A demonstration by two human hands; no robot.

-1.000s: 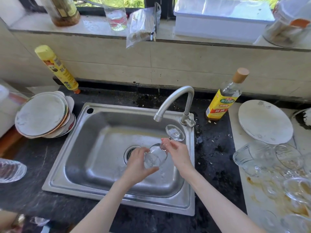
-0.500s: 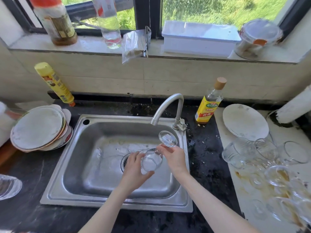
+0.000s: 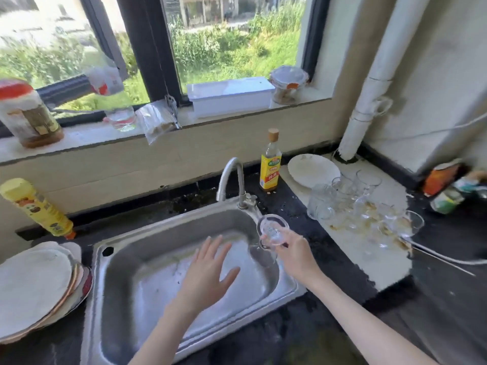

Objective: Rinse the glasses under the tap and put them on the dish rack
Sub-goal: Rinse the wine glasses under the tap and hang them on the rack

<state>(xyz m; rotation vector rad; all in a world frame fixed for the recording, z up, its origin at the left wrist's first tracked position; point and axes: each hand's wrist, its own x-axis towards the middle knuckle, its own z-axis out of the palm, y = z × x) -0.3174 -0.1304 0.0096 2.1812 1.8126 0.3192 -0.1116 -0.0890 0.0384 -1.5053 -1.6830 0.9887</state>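
Observation:
My right hand (image 3: 295,252) grips a clear stemmed glass (image 3: 272,230) at the right rim of the steel sink (image 3: 147,293), with its round foot tilted up and its bowl low beside the sink wall. My left hand (image 3: 208,272) hovers over the basin with fingers spread and holds nothing. The curved tap (image 3: 232,180) stands at the sink's back right; I see no water running. Several clear glasses (image 3: 361,206) crowd a stained white board (image 3: 382,259) to the right.
A stack of plates (image 3: 34,285) sits left of the sink beside a yellow bottle (image 3: 37,206). An oil bottle (image 3: 271,164) and a white plate (image 3: 313,169) stand behind the tap's right. Jars, a bag and a white box (image 3: 232,98) line the windowsill.
My left hand has let go of the glass and opened over the basin. My right hand carried the glass rightward to the sink's edge. The camera tilted up and right.

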